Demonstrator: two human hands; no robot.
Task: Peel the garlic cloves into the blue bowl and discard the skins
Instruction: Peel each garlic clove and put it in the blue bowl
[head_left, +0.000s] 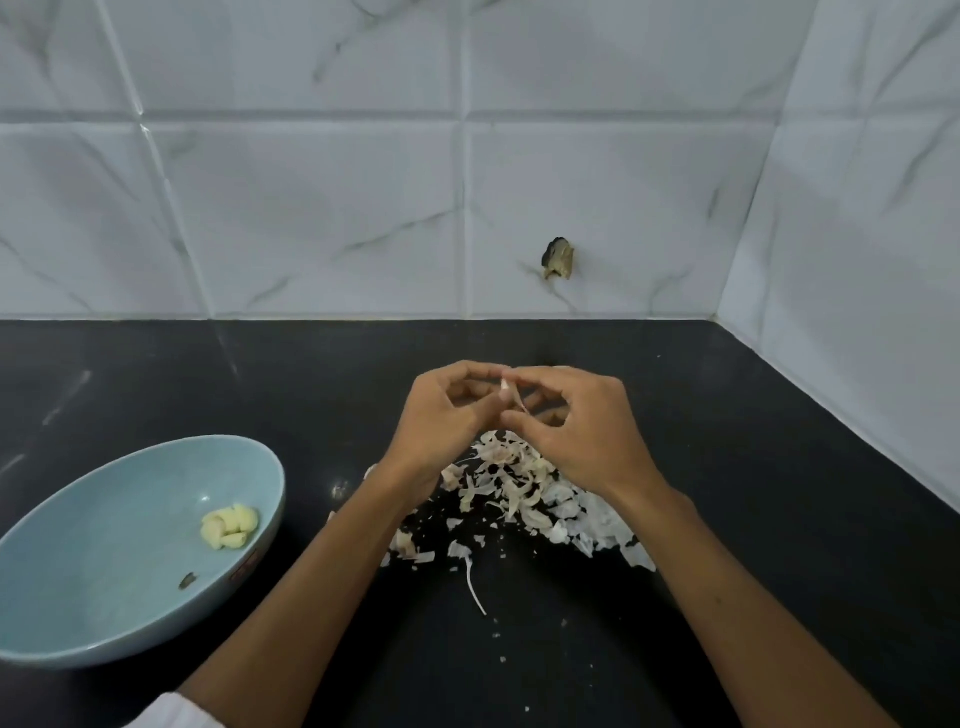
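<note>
free: bare desk (311, 405) between blue bowl (93, 525) and garlic skins (514, 483), plus a strip along the back | blocked: bowl at left, skin heap mid-desk, loose flakes nearer | bounds: tiled wall (363, 208) behind, side wall (857, 260) at right

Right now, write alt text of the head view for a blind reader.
The left hand and right hand pinch a clove near a pile of skins on a black counter. A blue bowl to the left holds peeled cloves; white tiles behind.
</note>
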